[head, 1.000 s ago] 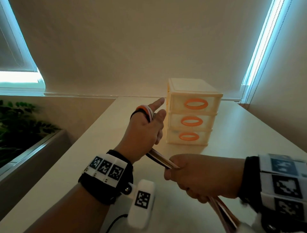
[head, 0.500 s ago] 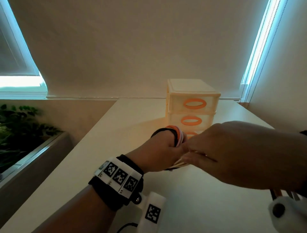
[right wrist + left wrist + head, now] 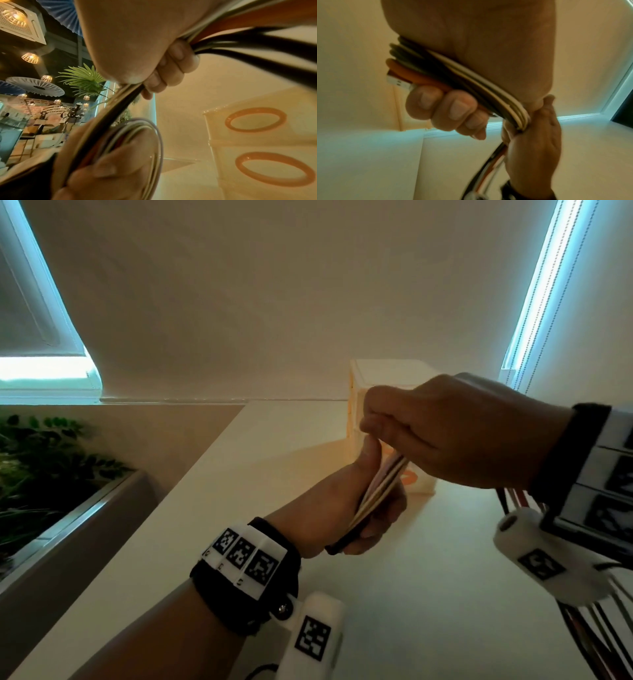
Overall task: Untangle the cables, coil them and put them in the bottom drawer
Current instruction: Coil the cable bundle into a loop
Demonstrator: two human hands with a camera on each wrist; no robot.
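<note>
A bundle of black, white and orange cables [image 3: 376, 494] is wound in loops round my left hand [image 3: 373, 508], whose fingers [image 3: 447, 106] curl over the coil; a USB plug [image 3: 399, 82] sticks out beside them. Just above my left thumb, my right hand [image 3: 387, 422] grips the loose run of the cables [image 3: 111, 119]. The rest of the bundle trails down past my right wrist [image 3: 599, 638]. Behind both hands stands the cream drawer unit [image 3: 387, 371], mostly hidden. Its orange ring handles [image 3: 255, 119] show in the right wrist view, and the drawers are closed.
The white table [image 3: 239, 508] runs from me to the wall. Its left edge drops to a planter with green leaves [image 3: 51, 460]. Bright window strips sit at far left [image 3: 41, 374] and upper right [image 3: 534, 302].
My right hand has swung from low near the table's front up and forward over my left hand, carrying the cables round it. My left hand has turned and its index finger has curled in.
</note>
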